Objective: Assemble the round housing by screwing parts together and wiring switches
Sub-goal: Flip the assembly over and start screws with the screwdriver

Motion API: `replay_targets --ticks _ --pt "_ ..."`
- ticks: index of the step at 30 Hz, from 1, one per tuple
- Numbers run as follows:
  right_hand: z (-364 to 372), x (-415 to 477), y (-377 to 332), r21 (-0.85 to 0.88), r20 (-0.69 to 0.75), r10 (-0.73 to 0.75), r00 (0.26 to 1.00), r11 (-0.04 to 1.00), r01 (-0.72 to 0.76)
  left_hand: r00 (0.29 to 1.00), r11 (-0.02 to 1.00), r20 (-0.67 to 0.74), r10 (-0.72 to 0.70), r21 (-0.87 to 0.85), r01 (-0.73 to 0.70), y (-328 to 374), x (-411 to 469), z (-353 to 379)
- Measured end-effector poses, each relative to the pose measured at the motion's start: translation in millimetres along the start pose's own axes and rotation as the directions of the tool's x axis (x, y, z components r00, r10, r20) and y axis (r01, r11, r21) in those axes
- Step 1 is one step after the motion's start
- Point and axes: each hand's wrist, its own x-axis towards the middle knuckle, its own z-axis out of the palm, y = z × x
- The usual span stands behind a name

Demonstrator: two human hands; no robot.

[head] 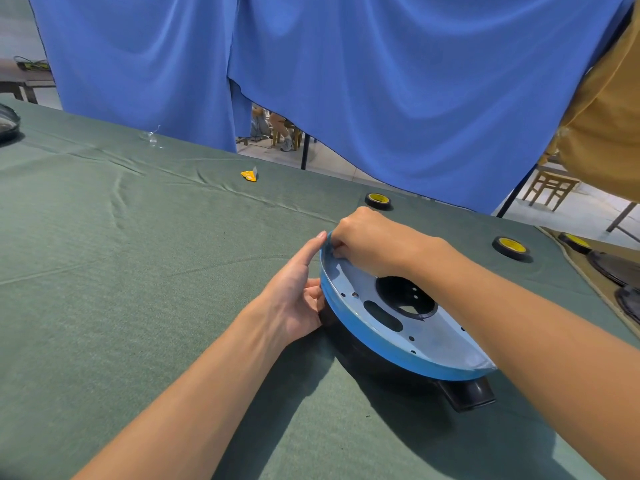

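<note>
Your straight-fingered left hand (294, 297) steadies the blue-filmed round metal plate (436, 341); your right hand (369, 244) pinches its far rim.

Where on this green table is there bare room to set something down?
The widest bare patch is the cloth left of the left hand, from the yellow scrap to the near edge. A smaller one lies between the forearms. It is crowded right of the housing, whose rim the right hand pinches: tape rolls and dark discs.
</note>
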Motion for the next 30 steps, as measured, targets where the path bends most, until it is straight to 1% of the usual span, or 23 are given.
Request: replay_targets --ticks 4,8,11,13,16,19,22,27,30 --pt "-4 -3 -2 0.051 -0.006 0.032 0.999 0.998 -0.032 1.0 1.0 0.008 -0.03 0.006 0.03 1 -4 1" --pt "-10 -12 -4 0.15 -0.018 0.035 0.999 0.988 -0.031 0.998 0.987 -0.058 -0.033 0.152 0.041 6 -7 -4" --pt "-19 -23 -5 0.229 -0.041 0.017 0.999 0.973 -0.007 0.998 0.973 -0.061 -0.033 0.228 0.046 11 -13 -8" --pt "-24 -30 -8 0.249 -0.05 0.01 0.999 0.969 0.003 0.997 0.955 -0.057 -0.044 0.29 0.058 14 -19 -9" --pt "-26 -39 -13 0.229 -0.041 0.02 0.999 0.973 -0.01 0.994 0.915 -0.087 -0.073 0.39 0.101 17 -28 -6" --pt "-22 -49 -17 0.186 -0.048 0.032 0.998 0.982 -0.022 0.988 0.922 -0.12 -0.095 0.363 0.133 13 -35 0" --pt "-16 -60 -23 0.166 -0.049 0.042 0.998 0.986 -0.033 0.987 0.932 -0.123 -0.108 0.333 0.143 0 -42 5" --pt "-12 -76 -31 0.225 -0.096 0.058 0.994 0.974 -0.035 0.987 0.956 -0.131 -0.096 0.262 0.128 -9 -55 11" --pt "-18 -85 -33 0.235 -0.097 0.049 0.994 0.972 -0.025 0.988 0.96 -0.126 -0.087 0.254 0.117 -11 -61 14"
